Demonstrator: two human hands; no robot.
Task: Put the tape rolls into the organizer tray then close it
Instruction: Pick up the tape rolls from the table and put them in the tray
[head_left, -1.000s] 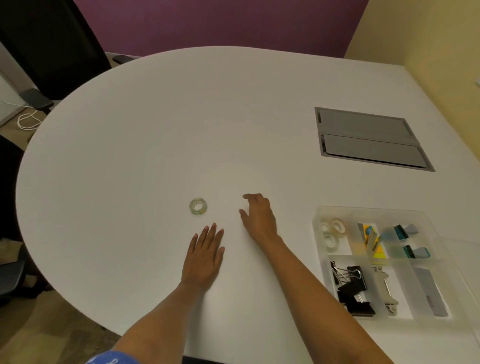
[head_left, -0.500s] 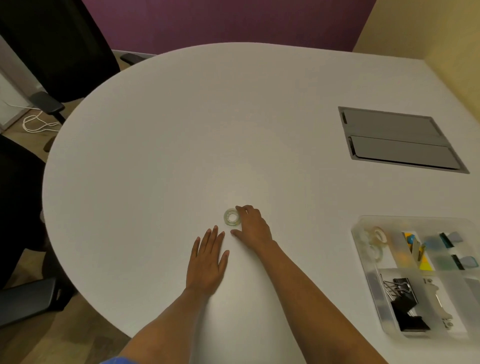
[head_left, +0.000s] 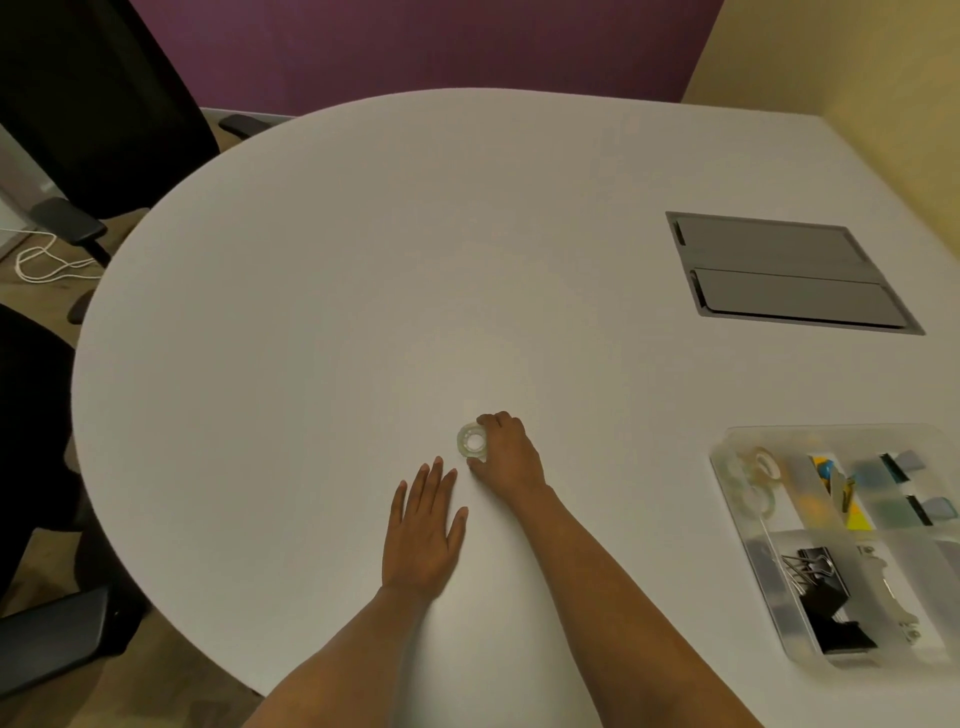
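White tabletop (head_left: 363, 260) all round, the tape roll (head_left: 471, 442) lies flat mid-surface with the right hand (head_left: 506, 457) pinching its rim to lift, left hand (head_left: 422, 535) splayed flat for balance, organizer tray (head_left: 727, 457) waiting open well right.

Two bare forearms, no sleeves; left hand (head_left: 422, 535), right hand (head_left: 506, 452) without rings or watch.
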